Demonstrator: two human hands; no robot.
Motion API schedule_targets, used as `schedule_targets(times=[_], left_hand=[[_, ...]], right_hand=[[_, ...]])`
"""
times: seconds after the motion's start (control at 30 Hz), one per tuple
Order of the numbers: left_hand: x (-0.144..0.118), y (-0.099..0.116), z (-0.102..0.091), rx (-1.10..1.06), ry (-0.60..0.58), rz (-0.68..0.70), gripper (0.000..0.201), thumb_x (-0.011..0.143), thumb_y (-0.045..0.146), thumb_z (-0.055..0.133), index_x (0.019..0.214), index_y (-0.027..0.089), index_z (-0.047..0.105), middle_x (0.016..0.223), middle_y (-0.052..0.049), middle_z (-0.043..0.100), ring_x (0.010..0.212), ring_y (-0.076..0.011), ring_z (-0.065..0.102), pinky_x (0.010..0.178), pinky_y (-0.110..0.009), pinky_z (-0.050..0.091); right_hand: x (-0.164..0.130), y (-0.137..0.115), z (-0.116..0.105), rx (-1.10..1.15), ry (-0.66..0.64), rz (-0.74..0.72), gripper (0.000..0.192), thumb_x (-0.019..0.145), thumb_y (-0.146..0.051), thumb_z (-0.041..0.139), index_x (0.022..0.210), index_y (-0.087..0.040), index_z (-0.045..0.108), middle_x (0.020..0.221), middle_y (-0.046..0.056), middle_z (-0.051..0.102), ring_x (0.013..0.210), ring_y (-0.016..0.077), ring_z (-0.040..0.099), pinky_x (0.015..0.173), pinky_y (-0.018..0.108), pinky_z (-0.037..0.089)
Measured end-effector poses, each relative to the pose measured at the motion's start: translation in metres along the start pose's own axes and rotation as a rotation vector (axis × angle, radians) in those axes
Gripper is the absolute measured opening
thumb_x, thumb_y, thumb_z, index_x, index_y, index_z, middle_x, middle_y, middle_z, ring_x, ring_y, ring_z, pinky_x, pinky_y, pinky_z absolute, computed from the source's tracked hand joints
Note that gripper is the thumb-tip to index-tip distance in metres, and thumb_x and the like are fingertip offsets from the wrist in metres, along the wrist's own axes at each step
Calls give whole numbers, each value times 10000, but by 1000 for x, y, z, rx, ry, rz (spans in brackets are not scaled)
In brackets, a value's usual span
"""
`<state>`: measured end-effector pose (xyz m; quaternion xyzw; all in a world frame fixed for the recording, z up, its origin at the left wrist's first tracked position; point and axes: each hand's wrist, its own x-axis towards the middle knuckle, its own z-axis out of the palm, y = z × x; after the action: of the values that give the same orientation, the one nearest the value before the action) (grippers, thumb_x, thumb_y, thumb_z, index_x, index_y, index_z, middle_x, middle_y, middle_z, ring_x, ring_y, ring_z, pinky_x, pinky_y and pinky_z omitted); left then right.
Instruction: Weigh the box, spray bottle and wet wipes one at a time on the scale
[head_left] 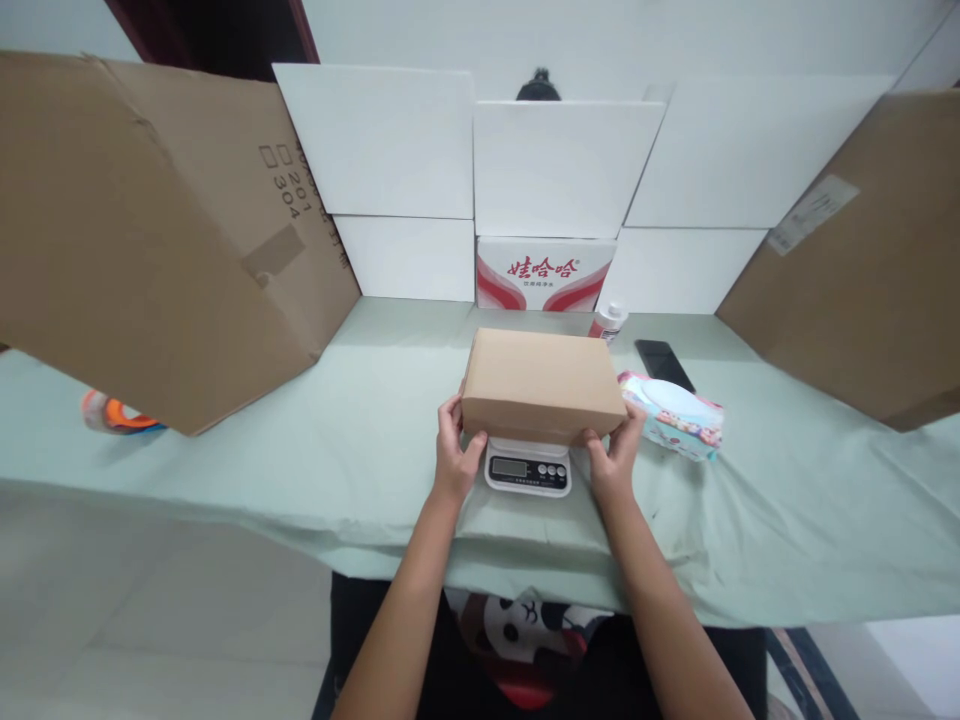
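A brown cardboard box (544,375) is held level between my two hands, right over a white digital scale (528,487). My left hand (457,450) grips its left end, thumb at the lower front edge. On the opposite end my right hand (616,452) is closed around the corner, thumb on the front underside. The box hides most of the scale's platform, so I cannot tell whether the two touch. Below the box's front edge, the scale's dark display and several buttons show. The display has no readable figures.
Right of the box lie a tissue pack (675,415) and a black phone (664,365). Behind it stands a white-capped bottle (608,322). Large cardboard sheets (187,230) and white panels (405,140) border the green-clothed table (360,440). An orange tape roll (120,412) sits far left.
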<state>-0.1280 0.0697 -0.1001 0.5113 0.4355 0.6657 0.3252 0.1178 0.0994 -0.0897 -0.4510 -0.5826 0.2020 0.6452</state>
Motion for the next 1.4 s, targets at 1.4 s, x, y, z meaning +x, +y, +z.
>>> schedule_targets(times=[1.4], left_hand=[[175, -56, -25, 354, 148, -84, 728, 726, 274, 832, 1377, 229, 510, 1379, -159, 665, 1323, -366, 639, 1192, -583, 483]], right_hand=[[145, 27, 104, 330, -532, 587, 638, 704, -470, 647, 1335, -390, 594, 1470, -14, 625, 1220, 290, 636, 1027, 538, 538]])
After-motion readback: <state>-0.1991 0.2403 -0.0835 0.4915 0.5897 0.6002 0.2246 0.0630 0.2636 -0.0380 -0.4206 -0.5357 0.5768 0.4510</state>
